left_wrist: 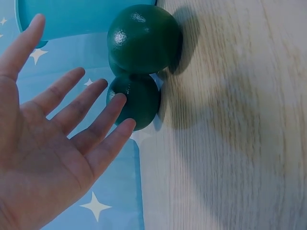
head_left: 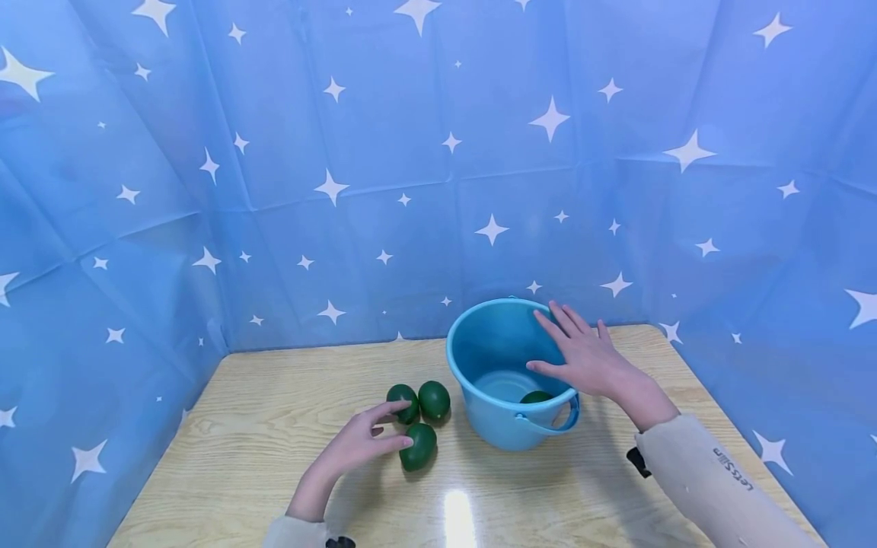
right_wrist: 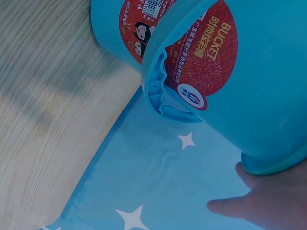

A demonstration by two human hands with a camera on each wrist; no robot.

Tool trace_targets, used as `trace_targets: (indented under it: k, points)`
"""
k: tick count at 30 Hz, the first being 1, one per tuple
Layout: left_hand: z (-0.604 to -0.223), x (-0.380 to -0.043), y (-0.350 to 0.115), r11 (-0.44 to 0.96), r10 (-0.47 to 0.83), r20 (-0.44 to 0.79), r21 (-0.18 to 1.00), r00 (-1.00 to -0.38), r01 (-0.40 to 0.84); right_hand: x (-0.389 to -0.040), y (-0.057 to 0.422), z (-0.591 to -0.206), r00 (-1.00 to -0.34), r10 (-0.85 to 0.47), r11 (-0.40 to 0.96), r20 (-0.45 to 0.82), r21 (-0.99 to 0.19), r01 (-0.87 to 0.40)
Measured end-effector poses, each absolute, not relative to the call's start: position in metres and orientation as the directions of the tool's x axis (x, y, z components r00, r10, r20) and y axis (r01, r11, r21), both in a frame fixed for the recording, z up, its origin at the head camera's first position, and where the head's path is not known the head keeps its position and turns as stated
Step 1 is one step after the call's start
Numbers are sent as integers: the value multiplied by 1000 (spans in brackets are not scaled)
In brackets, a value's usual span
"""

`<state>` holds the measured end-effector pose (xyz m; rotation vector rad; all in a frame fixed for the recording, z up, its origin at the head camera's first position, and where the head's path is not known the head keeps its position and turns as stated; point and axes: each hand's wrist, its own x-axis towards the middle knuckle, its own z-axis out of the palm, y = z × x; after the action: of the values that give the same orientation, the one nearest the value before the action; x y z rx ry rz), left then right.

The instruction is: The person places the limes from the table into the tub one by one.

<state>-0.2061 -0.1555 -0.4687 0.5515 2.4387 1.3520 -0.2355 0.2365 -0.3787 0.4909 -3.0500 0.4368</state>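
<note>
Three dark green, glossy oval fruits, like limes or avocados, lie grouped on the table: a back-left fruit [head_left: 400, 397], a back-right fruit [head_left: 435, 399] and a front fruit [head_left: 419, 449]. My left hand [head_left: 356, 441] reaches over them from the left, fingers spread, gripping none. In the left wrist view, its palm [left_wrist: 48, 153] faces the fruits [left_wrist: 144, 40]. A light blue bucket [head_left: 496, 430] stands right of them, with another green fruit [head_left: 536, 397] partly visible inside. My right hand [head_left: 589, 365] is at its right rim, fingers extended; the right wrist view shows fingers [right_wrist: 230, 206] by the rim.
The bucket's handle [head_left: 558, 428] hangs at its front right; the right wrist view shows a red label [right_wrist: 206, 62] on the bucket. The wooden table [head_left: 274, 411] ends at a blue curtain [head_left: 384, 228] with white stars, which rises behind and along both sides.
</note>
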Motion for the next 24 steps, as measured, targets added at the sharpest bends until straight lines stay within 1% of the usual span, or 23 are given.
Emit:
trace_targets:
  k: [24]
  points:
    - [-483,-202,-158,421,546,-108,893,-831,161,-235,237,-377,-949,-308,908,65,-279,-314]
